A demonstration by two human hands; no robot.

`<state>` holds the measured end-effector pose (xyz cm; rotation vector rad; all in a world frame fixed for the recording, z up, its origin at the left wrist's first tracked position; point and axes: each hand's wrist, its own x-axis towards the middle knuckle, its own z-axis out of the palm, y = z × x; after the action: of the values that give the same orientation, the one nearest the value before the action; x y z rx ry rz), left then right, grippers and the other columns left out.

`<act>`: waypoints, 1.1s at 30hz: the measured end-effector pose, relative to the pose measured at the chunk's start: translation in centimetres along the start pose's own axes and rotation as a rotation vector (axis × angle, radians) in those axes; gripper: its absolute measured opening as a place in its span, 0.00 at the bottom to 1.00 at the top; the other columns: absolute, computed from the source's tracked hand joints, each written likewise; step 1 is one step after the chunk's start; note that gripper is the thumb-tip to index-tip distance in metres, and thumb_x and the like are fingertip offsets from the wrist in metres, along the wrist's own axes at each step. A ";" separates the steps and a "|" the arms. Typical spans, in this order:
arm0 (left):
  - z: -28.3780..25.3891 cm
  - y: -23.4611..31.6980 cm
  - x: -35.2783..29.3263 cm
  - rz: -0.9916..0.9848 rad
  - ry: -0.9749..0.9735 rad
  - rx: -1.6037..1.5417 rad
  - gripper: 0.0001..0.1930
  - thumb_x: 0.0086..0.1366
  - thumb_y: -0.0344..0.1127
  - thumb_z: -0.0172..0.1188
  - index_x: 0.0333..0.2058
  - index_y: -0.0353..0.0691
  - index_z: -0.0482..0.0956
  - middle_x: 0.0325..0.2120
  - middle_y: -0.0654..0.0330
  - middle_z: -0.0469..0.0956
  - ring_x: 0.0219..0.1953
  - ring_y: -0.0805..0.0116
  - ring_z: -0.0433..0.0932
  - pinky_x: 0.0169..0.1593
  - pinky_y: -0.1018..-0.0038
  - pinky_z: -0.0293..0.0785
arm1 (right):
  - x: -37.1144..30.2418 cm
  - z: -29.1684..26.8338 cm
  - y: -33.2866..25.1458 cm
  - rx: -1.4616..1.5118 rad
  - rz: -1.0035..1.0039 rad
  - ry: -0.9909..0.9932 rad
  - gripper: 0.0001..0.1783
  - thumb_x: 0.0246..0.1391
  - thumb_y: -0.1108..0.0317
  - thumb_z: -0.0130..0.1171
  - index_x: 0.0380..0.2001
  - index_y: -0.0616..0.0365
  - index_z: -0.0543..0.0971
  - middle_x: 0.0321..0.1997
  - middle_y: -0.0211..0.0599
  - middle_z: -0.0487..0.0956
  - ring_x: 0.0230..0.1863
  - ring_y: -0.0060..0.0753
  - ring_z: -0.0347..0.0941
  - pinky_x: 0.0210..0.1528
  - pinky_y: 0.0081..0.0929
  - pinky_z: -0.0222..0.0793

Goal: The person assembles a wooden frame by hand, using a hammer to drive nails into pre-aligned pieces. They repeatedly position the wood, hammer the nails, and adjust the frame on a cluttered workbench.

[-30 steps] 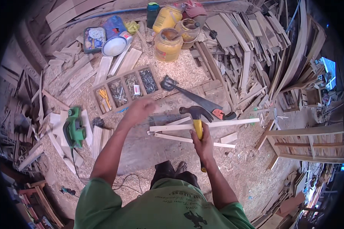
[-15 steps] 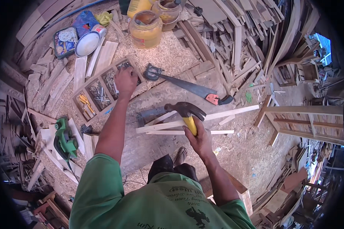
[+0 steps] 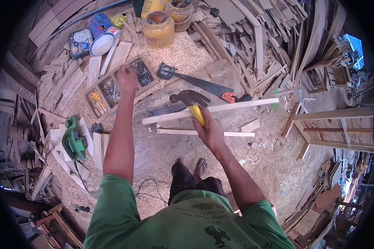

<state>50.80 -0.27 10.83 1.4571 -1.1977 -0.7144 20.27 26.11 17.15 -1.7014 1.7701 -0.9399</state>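
Note:
My right hand (image 3: pixel 212 132) is wrapped round the yellow handle of a claw hammer (image 3: pixel 191 98), its dark head raised above the wooden strips. Two pale strips lie below it: a longer upper strip (image 3: pixel 245 107) and a thinner lower strip (image 3: pixel 183 132). My left hand (image 3: pixel 128 79) hovers over the divided wooden box (image 3: pixel 108 113), fingers pinched together; anything between them is too small to make out. Nails (image 3: pixel 143 74) fill the box's far right compartment, more metal pieces (image 3: pixel 111 90) lie in the middle, and yellow sticks (image 3: pixel 98 103) are at the left end.
A handsaw (image 3: pixel 203 85) lies beyond the hammer. Glue-stained jars (image 3: pixel 158 35) stand at the back, near a white bowl (image 3: pixel 102 44). A green power planer (image 3: pixel 75 139) rests at left. Scrap wood (image 3: pixel 253 54) is heaped at far right, and a wooden frame (image 3: pixel 336 128) stands at right.
My left hand has lifted out of the far right nail compartment, moving slightly left. My right hand has shifted a little left and away with the hammer. The whole view has shifted slightly.

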 end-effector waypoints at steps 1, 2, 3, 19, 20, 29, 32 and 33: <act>0.0 2.2 -1.5 -0.037 -0.024 -0.132 0.07 0.70 0.29 0.60 0.41 0.34 0.85 0.29 0.61 0.82 0.30 0.72 0.78 0.37 0.72 0.75 | -0.1 0.0 0.5 0.002 -0.006 0.011 0.25 0.70 0.58 0.67 0.65 0.48 0.74 0.32 0.57 0.86 0.35 0.70 0.84 0.35 0.61 0.77; -0.4 4.9 -3.2 -0.165 -0.144 -0.175 0.07 0.70 0.28 0.62 0.43 0.35 0.87 0.31 0.65 0.82 0.33 0.79 0.76 0.37 0.77 0.72 | -0.1 0.1 1.3 0.003 -0.007 0.029 0.25 0.70 0.58 0.67 0.66 0.48 0.74 0.33 0.57 0.86 0.35 0.70 0.84 0.35 0.60 0.77; -1.3 7.0 -5.3 -0.182 -0.134 -0.219 0.07 0.71 0.28 0.63 0.43 0.35 0.87 0.31 0.65 0.82 0.33 0.79 0.76 0.37 0.77 0.72 | -0.1 0.1 1.5 0.010 -0.021 0.035 0.25 0.70 0.58 0.66 0.66 0.48 0.74 0.33 0.58 0.86 0.35 0.70 0.84 0.35 0.60 0.77; -2.0 10.7 -25.1 0.154 -0.215 -0.050 0.05 0.77 0.28 0.62 0.45 0.33 0.86 0.46 0.55 0.84 0.43 0.71 0.82 0.52 0.73 0.78 | -1.3 0.2 1.3 -0.010 -0.090 0.005 0.25 0.73 0.54 0.62 0.67 0.43 0.71 0.37 0.58 0.87 0.37 0.71 0.84 0.39 0.63 0.78; -2.1 10.2 -25.0 0.210 -0.221 0.076 0.05 0.77 0.28 0.62 0.44 0.34 0.86 0.47 0.54 0.84 0.43 0.71 0.82 0.52 0.72 0.78 | -1.4 0.1 1.5 -0.018 -0.100 0.008 0.26 0.73 0.54 0.62 0.69 0.43 0.71 0.37 0.59 0.87 0.37 0.71 0.84 0.38 0.63 0.78; -1.4 10.5 -26.0 0.263 -0.147 0.231 0.07 0.75 0.37 0.64 0.44 0.44 0.88 0.39 0.59 0.88 0.45 0.57 0.79 0.68 0.61 0.62 | -5.5 -3.4 -5.3 0.042 -0.095 0.018 0.38 0.71 0.64 0.61 0.81 0.47 0.62 0.36 0.62 0.86 0.37 0.71 0.85 0.39 0.63 0.79; -1.5 10.4 -26.1 0.278 -0.152 0.272 0.07 0.74 0.36 0.64 0.45 0.46 0.88 0.41 0.60 0.89 0.47 0.57 0.80 0.68 0.60 0.62 | -6.6 -6.4 -9.2 0.067 -0.163 0.033 0.39 0.71 0.68 0.60 0.81 0.50 0.62 0.37 0.62 0.86 0.35 0.70 0.85 0.38 0.58 0.79; -1.4 10.2 -26.0 0.304 -0.145 0.262 0.07 0.74 0.36 0.64 0.45 0.46 0.88 0.42 0.60 0.89 0.48 0.58 0.81 0.68 0.60 0.62 | -6.8 -7.2 -10.2 0.070 -0.189 0.039 0.39 0.71 0.70 0.60 0.82 0.49 0.62 0.36 0.62 0.85 0.35 0.69 0.85 0.37 0.55 0.79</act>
<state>40.88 25.28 16.51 1.4076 -1.6326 -0.4721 21.92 34.06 28.87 -1.8406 1.6016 -1.1086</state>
